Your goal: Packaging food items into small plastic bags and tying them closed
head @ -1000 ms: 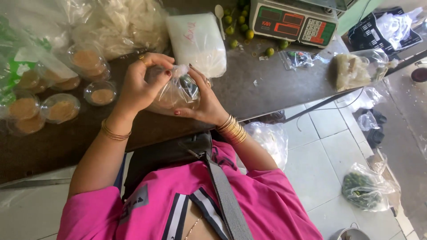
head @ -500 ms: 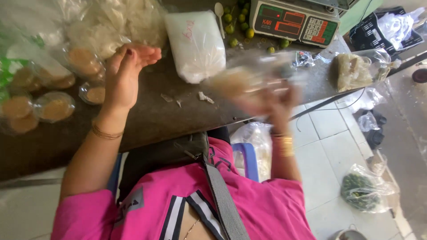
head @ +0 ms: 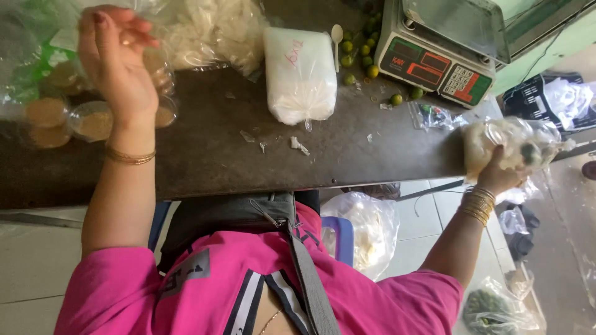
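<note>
While the dark bench [head: 211,155] takes up most of the view, the work now sits at its two far ends. A large white bag [head: 300,75] of pale grains lies unattended near the middle, a digital scale [head: 434,59] stands beyond it, small green limes [head: 360,56] are scattered between them, and round lidded tubs [head: 93,121] of brown paste crowd the other end.

The right hand [head: 496,177] is out past the bench's edge, its grip wrapped from below around a small clear filled bag [head: 509,146], which it holds up off the surface near the scale. The left hand [head: 118,62] is raised over the tubs, fingers loosely spread, and seems to brush thin clear plastic there, though I cannot tell whether it pinches any.

To do this step well, I judge the bag should stay supported from underneath with its neck uppermost, so nothing spills, and be set down flat on a bare spot away from the edge.

A second ago both hands met at the middle of the bench, working the bag together. Half a second ago they were already parting, the bag a blur. Now they are well apart.
</note>
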